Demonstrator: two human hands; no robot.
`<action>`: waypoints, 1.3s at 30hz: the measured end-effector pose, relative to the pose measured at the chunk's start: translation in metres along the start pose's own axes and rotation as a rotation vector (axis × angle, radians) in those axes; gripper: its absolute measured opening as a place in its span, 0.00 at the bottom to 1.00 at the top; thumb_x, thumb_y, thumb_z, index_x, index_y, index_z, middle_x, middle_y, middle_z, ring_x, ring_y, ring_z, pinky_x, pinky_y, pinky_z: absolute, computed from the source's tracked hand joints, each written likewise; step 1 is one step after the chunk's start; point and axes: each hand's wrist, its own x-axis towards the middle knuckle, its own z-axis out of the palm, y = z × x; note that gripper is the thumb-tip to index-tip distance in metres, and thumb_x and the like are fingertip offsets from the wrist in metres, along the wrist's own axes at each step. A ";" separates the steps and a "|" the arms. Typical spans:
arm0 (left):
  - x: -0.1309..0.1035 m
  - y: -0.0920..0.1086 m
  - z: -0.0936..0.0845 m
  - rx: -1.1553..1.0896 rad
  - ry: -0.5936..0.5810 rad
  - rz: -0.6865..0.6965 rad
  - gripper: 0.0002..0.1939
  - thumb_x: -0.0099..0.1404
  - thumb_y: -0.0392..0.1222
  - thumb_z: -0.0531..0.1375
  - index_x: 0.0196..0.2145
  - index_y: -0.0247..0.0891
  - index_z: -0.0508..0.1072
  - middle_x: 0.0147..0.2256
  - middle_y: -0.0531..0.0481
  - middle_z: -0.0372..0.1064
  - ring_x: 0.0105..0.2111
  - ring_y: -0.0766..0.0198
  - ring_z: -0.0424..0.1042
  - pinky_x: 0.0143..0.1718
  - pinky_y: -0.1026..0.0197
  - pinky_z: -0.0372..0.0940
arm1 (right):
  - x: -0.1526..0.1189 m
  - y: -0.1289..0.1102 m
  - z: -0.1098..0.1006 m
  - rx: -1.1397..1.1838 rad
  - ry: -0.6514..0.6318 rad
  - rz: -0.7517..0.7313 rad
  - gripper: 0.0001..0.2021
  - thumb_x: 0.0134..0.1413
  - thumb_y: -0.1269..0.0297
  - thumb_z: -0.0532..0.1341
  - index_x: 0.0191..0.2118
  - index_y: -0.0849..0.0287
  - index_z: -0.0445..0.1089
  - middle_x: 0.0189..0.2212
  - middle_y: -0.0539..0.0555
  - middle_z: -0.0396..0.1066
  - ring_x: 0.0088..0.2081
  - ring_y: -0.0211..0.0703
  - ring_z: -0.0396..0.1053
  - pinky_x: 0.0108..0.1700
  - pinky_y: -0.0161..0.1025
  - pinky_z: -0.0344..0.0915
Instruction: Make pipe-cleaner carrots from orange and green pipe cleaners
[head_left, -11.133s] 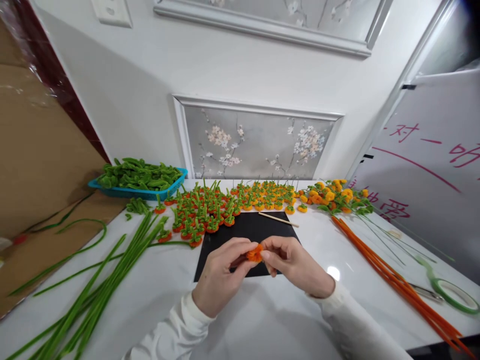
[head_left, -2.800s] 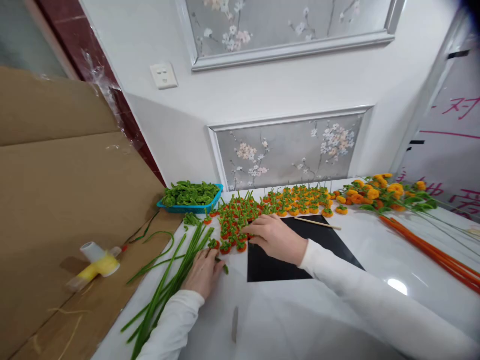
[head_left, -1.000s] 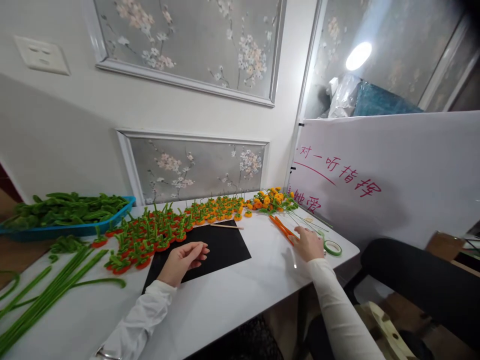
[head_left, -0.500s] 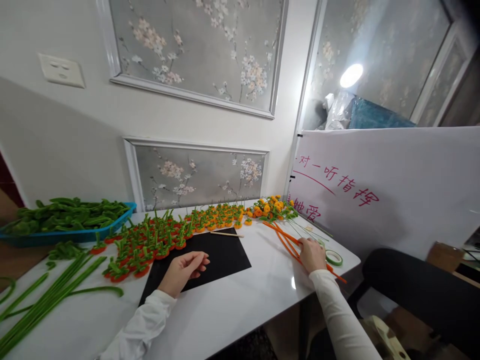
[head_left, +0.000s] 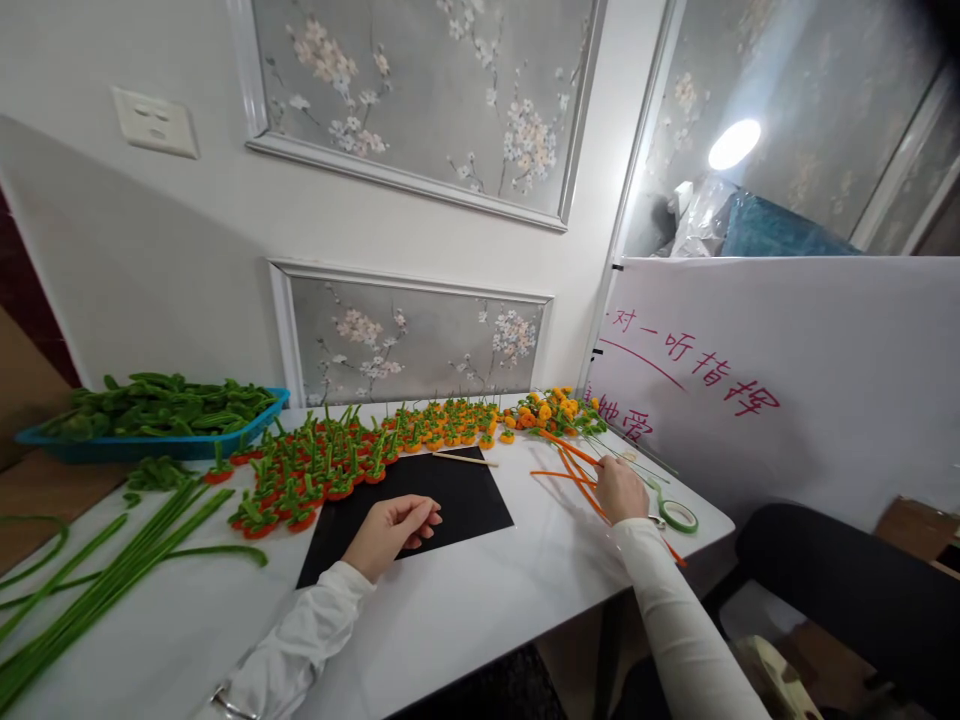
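Observation:
My right hand (head_left: 624, 490) is closed around orange pipe cleaners (head_left: 568, 446) at the right side of the white table; their ends stick out on both sides of it. More orange stems lie loose beneath and beside that hand. Over the black mat (head_left: 465, 500) my left hand (head_left: 397, 530) is held with curled fingers, thumb against the forefinger, and nothing shows in it. A thin wooden stick (head_left: 465, 459) lies along the mat's far edge. Just right of my right hand is a roll of green tape (head_left: 679, 515), with small metal scissors partly hidden beside it.
Rows of red-orange and yellow pipe-cleaner pieces with green tops (head_left: 330, 460) stand left of and behind the mat. Orange flowers (head_left: 551, 410) lie at the back. Long green stems (head_left: 112, 575) and a blue tray (head_left: 225, 440) of green pieces are at left. A black chair (head_left: 832, 590) stands right.
The view has turned slightly left. My right hand has shifted a little among the orange pipe cleaners, and their ends are spread differently. My left hand keeps its curled pose over the mat.

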 end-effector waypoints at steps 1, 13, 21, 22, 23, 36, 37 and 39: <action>0.000 -0.001 0.000 0.004 -0.006 -0.001 0.18 0.53 0.53 0.62 0.31 0.33 0.75 0.29 0.46 0.72 0.26 0.68 0.67 0.23 0.69 0.60 | -0.003 0.001 0.004 -0.011 0.009 0.016 0.12 0.62 0.66 0.47 0.39 0.60 0.67 0.36 0.58 0.68 0.34 0.43 0.70 0.33 0.36 0.56; 0.001 -0.003 0.001 0.011 -0.037 0.001 0.17 0.54 0.51 0.62 0.31 0.33 0.75 0.29 0.46 0.72 0.25 0.69 0.67 0.23 0.70 0.60 | -0.015 0.008 0.005 -0.028 0.368 -0.030 0.13 0.58 0.71 0.50 0.40 0.55 0.70 0.36 0.55 0.68 0.40 0.46 0.61 0.45 0.46 0.43; -0.004 -0.004 0.005 -0.053 -0.032 -0.012 0.16 0.54 0.50 0.63 0.32 0.33 0.75 0.29 0.46 0.72 0.24 0.70 0.67 0.22 0.71 0.60 | -0.021 -0.033 -0.031 0.290 0.469 -0.357 0.12 0.58 0.67 0.51 0.40 0.57 0.71 0.34 0.56 0.69 0.37 0.44 0.63 0.42 0.42 0.51; -0.005 -0.003 0.005 -0.075 -0.019 -0.012 0.16 0.54 0.49 0.63 0.33 0.33 0.75 0.30 0.46 0.72 0.24 0.69 0.68 0.22 0.71 0.61 | -0.027 -0.048 -0.035 0.414 0.387 -0.382 0.12 0.57 0.66 0.51 0.39 0.58 0.71 0.34 0.57 0.69 0.35 0.44 0.64 0.39 0.40 0.53; -0.006 -0.001 0.006 -0.107 0.003 -0.014 0.16 0.54 0.49 0.63 0.35 0.33 0.75 0.31 0.45 0.72 0.25 0.69 0.69 0.22 0.70 0.62 | -0.035 -0.065 -0.038 0.561 0.280 -0.405 0.11 0.57 0.65 0.51 0.37 0.59 0.70 0.33 0.56 0.69 0.33 0.43 0.65 0.37 0.39 0.56; -0.008 0.042 -0.034 -0.513 0.319 0.184 0.10 0.59 0.41 0.60 0.38 0.35 0.68 0.34 0.45 0.74 0.30 0.65 0.75 0.28 0.66 0.67 | -0.111 -0.186 -0.017 1.249 -0.666 -0.652 0.10 0.53 0.57 0.54 0.33 0.59 0.66 0.24 0.50 0.67 0.23 0.37 0.66 0.25 0.33 0.63; -0.009 0.040 -0.033 -0.499 0.289 0.155 0.10 0.58 0.41 0.61 0.37 0.35 0.68 0.33 0.46 0.74 0.29 0.65 0.74 0.28 0.67 0.67 | -0.107 -0.188 -0.019 1.251 -0.601 -0.684 0.11 0.53 0.57 0.55 0.36 0.59 0.67 0.26 0.51 0.68 0.26 0.38 0.67 0.28 0.34 0.63; -0.010 0.034 -0.028 -0.451 0.200 0.104 0.11 0.56 0.43 0.63 0.35 0.35 0.69 0.32 0.47 0.75 0.27 0.66 0.74 0.27 0.66 0.67 | -0.095 -0.194 -0.024 1.289 -0.484 -0.691 0.13 0.53 0.56 0.55 0.39 0.58 0.68 0.29 0.52 0.69 0.30 0.40 0.67 0.31 0.35 0.63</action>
